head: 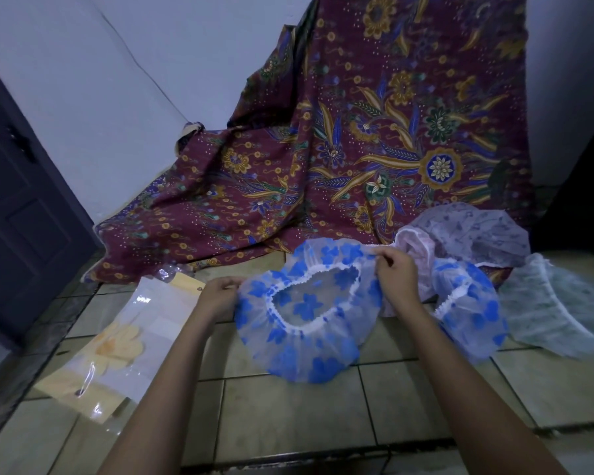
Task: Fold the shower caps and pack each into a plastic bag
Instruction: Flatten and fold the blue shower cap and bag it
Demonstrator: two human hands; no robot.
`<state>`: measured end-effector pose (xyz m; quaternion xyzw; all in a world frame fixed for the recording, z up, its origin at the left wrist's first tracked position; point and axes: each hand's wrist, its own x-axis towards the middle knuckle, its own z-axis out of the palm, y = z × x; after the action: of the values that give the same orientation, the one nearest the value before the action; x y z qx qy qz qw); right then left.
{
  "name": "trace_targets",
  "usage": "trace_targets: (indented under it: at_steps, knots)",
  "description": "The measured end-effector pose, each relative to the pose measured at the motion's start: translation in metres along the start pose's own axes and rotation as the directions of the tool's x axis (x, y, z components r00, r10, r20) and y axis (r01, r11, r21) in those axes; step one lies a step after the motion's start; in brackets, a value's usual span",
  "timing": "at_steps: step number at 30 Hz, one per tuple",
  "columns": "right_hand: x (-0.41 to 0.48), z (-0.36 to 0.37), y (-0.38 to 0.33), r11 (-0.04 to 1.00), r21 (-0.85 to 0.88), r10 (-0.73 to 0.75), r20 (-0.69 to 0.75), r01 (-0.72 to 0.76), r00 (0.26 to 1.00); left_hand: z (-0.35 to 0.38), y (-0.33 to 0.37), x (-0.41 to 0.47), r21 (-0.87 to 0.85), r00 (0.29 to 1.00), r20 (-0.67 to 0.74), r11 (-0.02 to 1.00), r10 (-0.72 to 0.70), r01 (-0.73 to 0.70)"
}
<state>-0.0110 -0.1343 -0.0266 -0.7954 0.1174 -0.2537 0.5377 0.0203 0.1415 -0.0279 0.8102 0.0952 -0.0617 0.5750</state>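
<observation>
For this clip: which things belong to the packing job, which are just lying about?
Job: middle blue-flowered translucent shower cap; second blue-flowered cap; pink cap; lilac cap; pale green cap; clear flower-printed plastic bags.
Lying about: maroon floral batik cloth; dark panelled door.

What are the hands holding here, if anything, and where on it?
Both hands pinch the blue-flowered shower cap by its outer edge: left hand at its left side, right hand at its upper right.

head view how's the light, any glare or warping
Head view: dim, bluish light; small glare spots on the plastic bags; wide-angle warping makes the door lean at the left edge; the blue cap pinched by the left hand and right hand is fairly sharp.
</observation>
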Motion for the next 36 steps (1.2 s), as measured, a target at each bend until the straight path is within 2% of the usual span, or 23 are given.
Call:
trace_targets:
  at_steps: [3, 5, 8, 10, 12, 14, 16, 17, 20, 23, 27, 31, 33, 34, 36]
  knots:
    - [-0.004, 0.008, -0.003, 1.0, 0.006, -0.031, 0.087, 0.03, 0.996, 0.003, 0.011, 0.004, 0.077, 0.998, -0.043, 0.996, 0.038, -0.035]
    - [-0.009, 0.014, -0.005, 0.999, -0.002, -0.051, 0.119, 0.052, 0.992, 0.009, 0.018, 0.005, 0.281, 0.995, -0.024, 0.956, 0.096, -0.086]
    - [-0.018, 0.027, -0.004, 0.999, -0.008, -0.04, 0.153, 0.042, 0.987, 0.027, 0.02, 0.009, 0.607, 0.976, 0.158, 0.764, 0.15, -0.216]
    - [-0.025, 0.032, -0.005, 0.999, 0.036, -0.007, 0.181, 0.0, 0.984, 0.041, 0.01, 0.013, 0.703, 0.967, 0.229, 0.667, 0.114, -0.245]
    - [-0.032, 0.036, -0.002, 0.999, 0.016, 0.025, 0.218, -0.03, 0.976, 0.051, -0.001, 0.014, 0.749, 0.975, 0.206, 0.628, 0.087, -0.214]
    - [-0.037, 0.037, 0.005, 0.986, -0.161, 0.086, 0.274, -0.043, 0.958, 0.056, -0.011, 0.009, 0.801, 0.979, 0.158, 0.563, 0.128, -0.203]
    - [-0.044, 0.037, 0.014, 0.909, -0.415, 0.12, 0.327, 0.028, 0.937, 0.059, -0.021, 0.003, 0.85, 0.96, 0.157, 0.463, 0.232, -0.251]
    - [-0.047, 0.037, 0.017, 0.878, -0.475, 0.137, 0.351, 0.05, 0.926, 0.06, -0.026, 0.002, 0.856, 0.946, 0.174, 0.434, 0.272, -0.282]
    - [-0.054, 0.039, 0.019, 0.911, -0.411, 0.154, 0.396, 0.025, 0.905, 0.061, -0.037, 0.005, 0.832, 0.934, 0.211, 0.449, 0.289, -0.327]
    - [-0.055, 0.036, 0.02, 0.94, -0.339, 0.145, 0.329, -0.027, 0.933, 0.057, -0.041, 0.008, 0.849, 0.942, 0.223, 0.424, 0.252, -0.315]
    - [-0.048, 0.026, 0.025, 0.897, -0.443, 0.106, 0.194, -0.009, 0.975, 0.042, -0.041, 0.01, 0.926, 0.967, 0.18, 0.302, 0.181, -0.229]
    - [-0.043, 0.024, 0.03, 0.901, -0.433, 0.06, 0.175, 0.022, 0.983, 0.034, -0.027, 0.006, 0.931, 0.982, 0.145, 0.319, 0.122, -0.177]
    - [-0.039, 0.026, 0.031, 0.922, -0.385, 0.056, 0.236, 0.041, 0.97, 0.035, -0.009, 0.002, 0.934, 0.98, 0.117, 0.318, 0.161, -0.163]
    - [-0.037, 0.026, 0.029, 0.933, -0.357, 0.063, 0.271, 0.039, 0.961, 0.036, -0.002, 0.002, 0.931, 0.969, 0.101, 0.323, 0.224, -0.172]
    - [-0.035, 0.027, 0.024, 0.945, -0.325, 0.07, 0.328, 0.043, 0.942, 0.04, 0.004, 0.005, 0.863, 0.897, 0.128, 0.398, 0.424, -0.311]
